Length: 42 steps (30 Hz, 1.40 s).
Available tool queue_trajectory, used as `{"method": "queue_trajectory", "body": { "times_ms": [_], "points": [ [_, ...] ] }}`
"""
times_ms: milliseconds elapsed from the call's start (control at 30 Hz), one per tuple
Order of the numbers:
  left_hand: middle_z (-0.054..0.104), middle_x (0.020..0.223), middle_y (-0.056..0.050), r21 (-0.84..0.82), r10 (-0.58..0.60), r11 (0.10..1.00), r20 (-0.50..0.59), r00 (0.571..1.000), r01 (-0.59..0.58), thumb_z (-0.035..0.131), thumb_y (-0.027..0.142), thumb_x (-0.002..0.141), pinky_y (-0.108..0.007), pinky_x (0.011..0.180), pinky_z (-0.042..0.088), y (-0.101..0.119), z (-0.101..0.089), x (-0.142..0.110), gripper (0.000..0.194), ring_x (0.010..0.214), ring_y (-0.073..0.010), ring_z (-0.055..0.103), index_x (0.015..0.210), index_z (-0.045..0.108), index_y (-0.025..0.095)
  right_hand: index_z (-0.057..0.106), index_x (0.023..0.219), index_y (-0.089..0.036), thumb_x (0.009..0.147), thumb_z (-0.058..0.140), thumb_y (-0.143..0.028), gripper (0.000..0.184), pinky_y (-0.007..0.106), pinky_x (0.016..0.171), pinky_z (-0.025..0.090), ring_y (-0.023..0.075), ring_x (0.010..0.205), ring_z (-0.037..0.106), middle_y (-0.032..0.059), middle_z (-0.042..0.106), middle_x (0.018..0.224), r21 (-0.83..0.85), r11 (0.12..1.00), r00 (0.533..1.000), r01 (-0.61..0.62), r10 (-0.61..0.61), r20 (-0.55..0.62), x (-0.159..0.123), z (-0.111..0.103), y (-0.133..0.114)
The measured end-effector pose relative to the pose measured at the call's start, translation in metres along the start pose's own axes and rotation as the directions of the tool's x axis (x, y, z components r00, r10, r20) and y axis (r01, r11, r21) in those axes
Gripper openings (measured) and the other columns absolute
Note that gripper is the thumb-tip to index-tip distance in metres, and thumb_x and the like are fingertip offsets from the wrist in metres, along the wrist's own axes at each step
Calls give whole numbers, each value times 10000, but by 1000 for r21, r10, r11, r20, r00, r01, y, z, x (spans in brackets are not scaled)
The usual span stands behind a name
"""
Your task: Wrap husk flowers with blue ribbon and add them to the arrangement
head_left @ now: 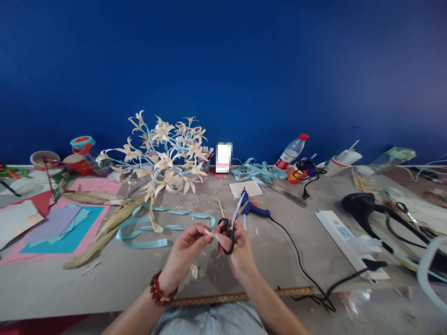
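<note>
My left hand, a red bead bracelet at its wrist, pinches a small pale piece of husk between thumb and fingers. Close beside it, my right hand is closed around scissors with black handles, whose blades point up and away. The right thumb and fingertip also come up to the pale piece; whether they grip it I cannot tell. Beyond the hands lies a blue glue gun. To the left, a light blue ribbon loops over the table.
Pale husk flowers stand at the back. Corn husks and coloured paper lie left. A bottle, ribbon bundle and wires are back right. A power strip with cords sits right; husk scraps litter the table.
</note>
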State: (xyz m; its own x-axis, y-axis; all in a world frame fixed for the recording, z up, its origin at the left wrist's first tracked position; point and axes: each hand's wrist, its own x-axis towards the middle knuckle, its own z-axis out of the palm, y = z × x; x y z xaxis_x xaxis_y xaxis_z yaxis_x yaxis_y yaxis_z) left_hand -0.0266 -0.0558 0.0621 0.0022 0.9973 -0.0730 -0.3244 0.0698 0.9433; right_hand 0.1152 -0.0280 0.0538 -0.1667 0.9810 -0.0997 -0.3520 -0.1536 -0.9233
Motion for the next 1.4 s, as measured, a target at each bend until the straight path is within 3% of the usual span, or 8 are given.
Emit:
{"method": "queue_trajectory", "body": {
  "times_ms": [233, 333, 400, 500, 833, 1133, 1400],
  "points": [
    [619, 865, -25, -67, 14, 998, -60, 998, -18, 703, 253, 789, -249, 784, 426, 3, 2, -1, 92, 835, -154, 557, 783, 656, 174, 545, 841, -205, 655, 808, -446, 402, 209, 506, 369, 106, 580, 464, -21, 567, 744, -124, 991, 998, -41, 47, 44, -8, -6, -4],
    [621, 848, -20, -123, -1, 992, -44, 999, -5, 697, 249, 795, -247, 758, 429, 12, -1, -1, 94, 807, -148, 562, 781, 635, 180, 517, 811, -203, 674, 768, -545, 446, 222, 564, 378, 122, 640, 479, -17, 533, 748, -194, 979, 977, -58, 96, 192, -16, -20, -3],
    [630, 840, -27, -112, 17, 994, -31, 999, -21, 685, 255, 807, -256, 760, 429, 17, -3, -1, 96, 811, -154, 568, 783, 629, 181, 496, 808, -202, 691, 714, -625, 490, 227, 569, 364, 122, 633, 459, -22, 506, 727, -251, 966, 939, -65, 144, 313, -23, -30, 0],
    [635, 832, -41, -41, 49, 998, -23, 999, -50, 671, 268, 821, -265, 760, 429, 20, -5, 1, 101, 822, -168, 570, 791, 633, 178, 480, 809, -205, 686, 682, -677, 527, 220, 559, 341, 115, 610, 407, -34, 475, 702, -347, 936, 898, -59, 201, 391, -31, -40, 3],
    [636, 769, -18, 25, 58, 998, 8, 998, -58, 682, 265, 819, -246, 735, 435, 21, -5, 3, 95, 749, -146, 559, 793, 644, 181, 469, 770, -207, 664, 717, -641, 511, 201, 500, 283, 100, 574, 342, -37, 473, 678, -436, 899, 902, -27, 210, 377, -28, -34, -1],
    [629, 765, -6, -21, 46, 999, 34, 998, -45, 681, 233, 825, -227, 728, 422, 21, -5, 4, 74, 743, -129, 544, 790, 646, 179, 448, 738, -213, 663, 729, -607, 490, 205, 475, 308, 94, 508, 429, -50, 499, 627, -402, 908, 897, -115, 269, 351, -29, -31, -2],
    [607, 763, 7, -11, 40, 999, 38, 998, -39, 675, 227, 832, -211, 723, 405, 21, -6, 4, 73, 740, -116, 526, 791, 638, 179, 422, 707, -211, 714, 737, -471, 409, 189, 447, 313, 68, 442, 426, -74, 501, 569, -395, 906, 897, -151, 293, 330, -29, -34, 3]
  ]
}}
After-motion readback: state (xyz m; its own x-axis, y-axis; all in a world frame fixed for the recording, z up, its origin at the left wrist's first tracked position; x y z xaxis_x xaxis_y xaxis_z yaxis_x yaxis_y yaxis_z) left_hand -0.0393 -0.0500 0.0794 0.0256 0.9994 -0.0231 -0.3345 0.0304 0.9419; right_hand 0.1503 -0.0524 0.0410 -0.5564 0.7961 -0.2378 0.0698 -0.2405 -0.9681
